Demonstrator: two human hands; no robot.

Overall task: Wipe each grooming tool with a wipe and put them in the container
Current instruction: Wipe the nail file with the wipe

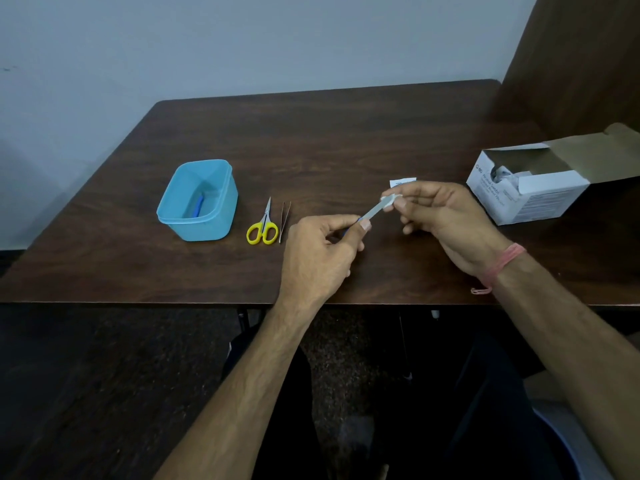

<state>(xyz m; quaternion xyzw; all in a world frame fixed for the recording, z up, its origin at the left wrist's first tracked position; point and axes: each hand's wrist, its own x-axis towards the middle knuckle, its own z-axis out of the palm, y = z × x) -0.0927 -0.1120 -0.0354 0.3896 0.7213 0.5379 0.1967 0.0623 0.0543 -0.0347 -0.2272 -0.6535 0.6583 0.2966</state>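
File (pixel 372 212), a slim pale blade with a blue handle end, held in the air at frame centre, above the counter (pixel 346 140). Left hand (pixel 320 251) pinches its handle end between thumb and fingers, presumably to leave the blade bare for cleaning. Right hand (pixel 440 216) pinches a small white wipe (pixel 391 199) around the blade's far tip; judged mid-wipe on this tool. Torn white sachet (pixel 402 182) lies on the counter just behind the right hand, print too small to read. Left of centre: yellow-handled scissors (pixel 263 225) and thin tweezers (pixel 284 220) side by side, not yet done, within easy reach of the blue tub (pixel 221 220) at middle left. Tub already holds one blue item (pixel 200 205), so roughly a quarter done. Right edge: open white swab box (pixel 526 188), flap up for access; side text blurred, perhaps "BD", remainder unreadable.
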